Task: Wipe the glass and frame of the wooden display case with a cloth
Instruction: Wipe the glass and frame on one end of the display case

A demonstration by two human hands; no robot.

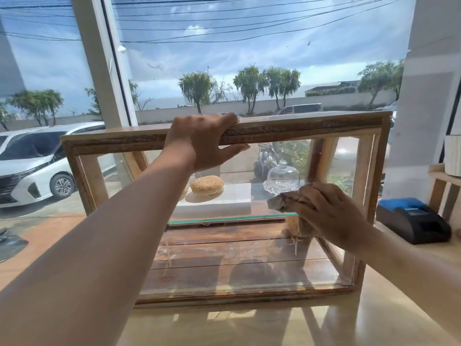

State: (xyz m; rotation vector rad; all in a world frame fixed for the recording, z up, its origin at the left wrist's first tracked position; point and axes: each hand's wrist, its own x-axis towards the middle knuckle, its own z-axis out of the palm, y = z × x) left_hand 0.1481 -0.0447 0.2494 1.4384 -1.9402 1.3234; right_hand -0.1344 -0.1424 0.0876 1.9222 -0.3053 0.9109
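Observation:
The wooden display case [311, 129] stands on a pale counter in front of me, with glass panes in a brown frame. My left hand [202, 141] grips the case's top front rail, fingers over the top and thumb under it. My right hand [329, 213] presses a crumpled grey-brown cloth [279, 204] flat against the front glass [224, 245], right of centre at mid height. Inside the case a sesame bun [207, 185] lies on a white slab, beside a small glass dome [283, 177].
A black and blue receipt printer [412, 221] sits on the counter right of the case, with a wooden stand [442, 186] behind it. A big window [224, 58] rises right behind the case. A dark object [10, 242] lies at the left edge.

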